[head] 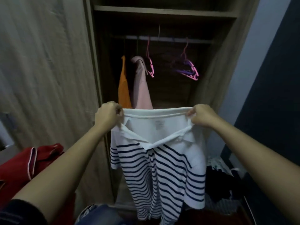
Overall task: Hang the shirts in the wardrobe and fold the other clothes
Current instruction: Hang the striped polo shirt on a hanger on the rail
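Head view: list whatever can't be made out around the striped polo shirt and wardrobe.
Head view:
- Neck label of the striped polo shirt: too blurred to read.
- Lower ends of orange garment and pink garment: hidden behind the shirt's collar.
- The dark clothes pile, right: too dim to separate.
- The red garment: cut by left edge.
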